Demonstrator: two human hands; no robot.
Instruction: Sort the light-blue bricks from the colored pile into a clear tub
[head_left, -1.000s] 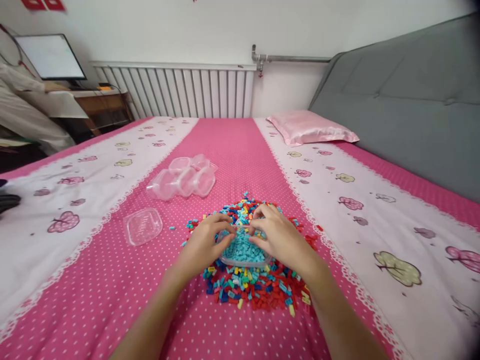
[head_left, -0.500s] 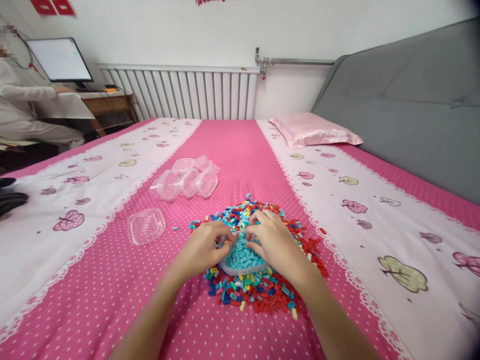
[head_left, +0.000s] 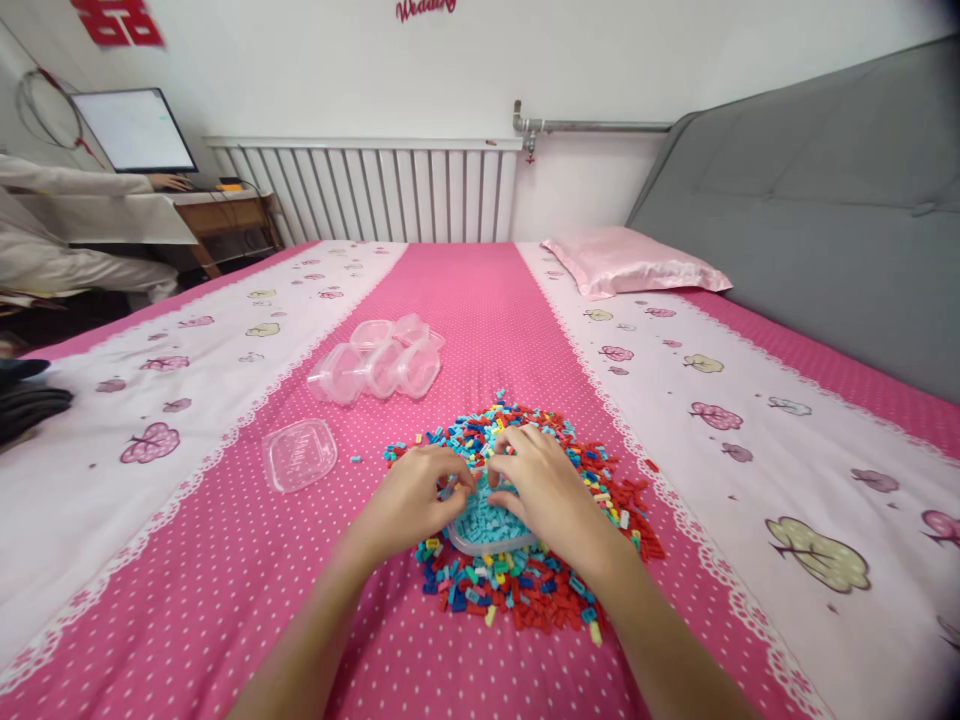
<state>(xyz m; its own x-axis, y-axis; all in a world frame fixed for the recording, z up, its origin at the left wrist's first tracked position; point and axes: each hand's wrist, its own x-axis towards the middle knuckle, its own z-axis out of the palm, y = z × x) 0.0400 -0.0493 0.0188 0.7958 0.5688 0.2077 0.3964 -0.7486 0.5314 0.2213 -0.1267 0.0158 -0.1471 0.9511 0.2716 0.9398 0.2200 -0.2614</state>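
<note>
Amid uncounted small, blocky bricks (head_left: 547, 595) on dotted fabric (head_left: 405, 655) sits one clear, round-cornered tub (head_left: 491, 548) of turquoise pieces (head_left: 487, 523); the left hand (head_left: 424, 488) and right hand (head_left: 544, 480) curl over it, whether clamped on anything I cannot tell. One flat, embossed transparent lid (head_left: 300, 457) lies leftward.

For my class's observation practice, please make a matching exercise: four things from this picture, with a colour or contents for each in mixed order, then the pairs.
1. Tub
2. Pillow
3. Headboard
4. Radiator

A. Grey
B. White
C. Holds light-blue bricks
D. Pink

Pairs: 1-C, 2-D, 3-A, 4-B
</note>
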